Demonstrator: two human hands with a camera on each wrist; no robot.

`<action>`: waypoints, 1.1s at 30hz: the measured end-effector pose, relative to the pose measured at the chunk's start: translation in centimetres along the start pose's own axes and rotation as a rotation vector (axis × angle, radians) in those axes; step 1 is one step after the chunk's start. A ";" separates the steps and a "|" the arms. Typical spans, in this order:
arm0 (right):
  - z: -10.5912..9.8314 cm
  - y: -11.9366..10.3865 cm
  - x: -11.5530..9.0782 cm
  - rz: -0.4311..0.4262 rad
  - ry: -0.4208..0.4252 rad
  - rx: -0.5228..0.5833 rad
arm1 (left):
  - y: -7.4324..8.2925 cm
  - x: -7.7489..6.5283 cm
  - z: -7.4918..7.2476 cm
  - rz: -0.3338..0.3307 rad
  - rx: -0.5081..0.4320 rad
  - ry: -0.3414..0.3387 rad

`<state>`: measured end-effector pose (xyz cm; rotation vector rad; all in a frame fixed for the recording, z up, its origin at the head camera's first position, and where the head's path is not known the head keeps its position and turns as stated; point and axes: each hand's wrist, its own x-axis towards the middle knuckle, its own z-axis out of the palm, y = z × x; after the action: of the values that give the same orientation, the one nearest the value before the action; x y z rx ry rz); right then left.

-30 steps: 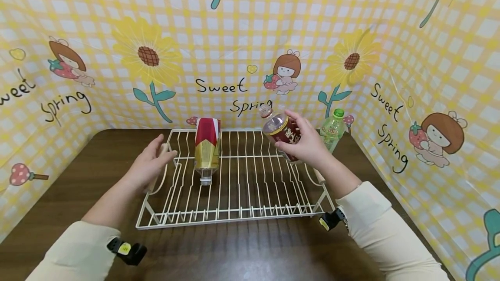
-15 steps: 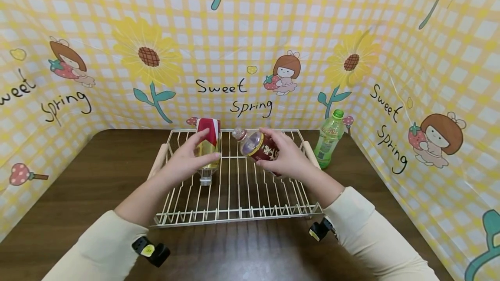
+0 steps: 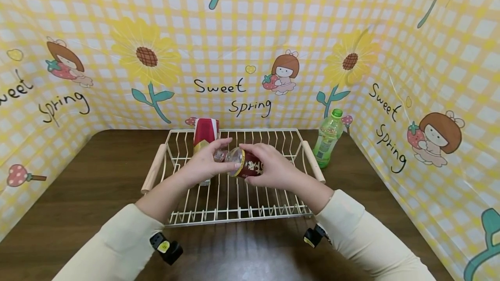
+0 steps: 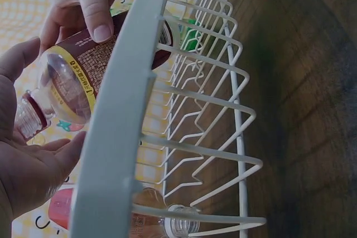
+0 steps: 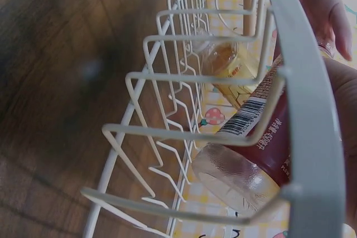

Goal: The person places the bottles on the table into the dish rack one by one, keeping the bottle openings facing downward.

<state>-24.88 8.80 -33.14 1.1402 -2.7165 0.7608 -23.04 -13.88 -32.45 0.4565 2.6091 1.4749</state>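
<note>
My right hand (image 3: pixel 275 166) grips a clear plastic bottle (image 3: pixel 253 166) with a dark red label round its label, holding it over the wire rack (image 3: pixel 242 219). The bottle lies nearly level, its neck to the left. My left hand (image 3: pixel 206 163) is at the neck, thumb and fingers spread around it. In the left wrist view a gap shows between the fingers of my left hand (image 4: pixel 33 174) and the bottle's shoulder (image 4: pixel 67 85). The bottle's base (image 5: pixel 234 179) shows in the right wrist view. Behind my left hand lies a red and gold bottle (image 3: pixel 205 131) on the rack, partly hidden.
The off-white rack has wooden handles (image 3: pixel 155 168) at both sides and stands on a dark wooden table (image 3: pixel 101 185). To its right stands a green-capped bottle (image 3: pixel 328 142). A yellow checked cloth (image 3: pixel 234 29) hangs behind and at the sides.
My right hand has carried the dark red-labelled bottle left and down over the rack, turning it nearly level. My left hand has moved right from the rack's left handle to the bottle's neck.
</note>
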 end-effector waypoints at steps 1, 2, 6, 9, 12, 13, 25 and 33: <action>0.1 -0.1 0.0 -0.011 -0.003 -0.008 | -0.1 0.0 0.0 -0.001 0.007 -0.007; 0.1 -0.1 0.0 -0.020 -0.006 -0.014 | -0.1 0.0 0.1 0.000 0.013 -0.012; 0.2 -0.4 0.0 -0.036 -0.020 -0.049 | -0.3 0.0 0.1 0.006 0.038 -0.029; 0.1 -0.5 0.0 -0.045 -0.038 -0.079 | -0.4 0.0 0.1 0.013 0.053 -0.048; 0.0 -0.6 0.0 -0.050 -0.062 -0.103 | -0.4 0.0 0.1 0.009 0.074 -0.065; 0.0 -0.7 0.0 -0.052 -0.069 -0.107 | -0.3 0.0 0.1 0.009 0.084 -0.068; -0.3 -0.7 0.3 -0.087 -0.118 -0.107 | -0.8 0.0 0.3 -0.004 0.139 -0.059; -1.2 -0.5 0.4 0.025 -0.020 0.030 | -1.4 -0.6 -0.3 -0.054 0.083 0.029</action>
<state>-24.97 8.82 -31.77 1.1285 -2.7494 0.8006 -22.86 -14.99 -33.55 0.3720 2.6907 1.3719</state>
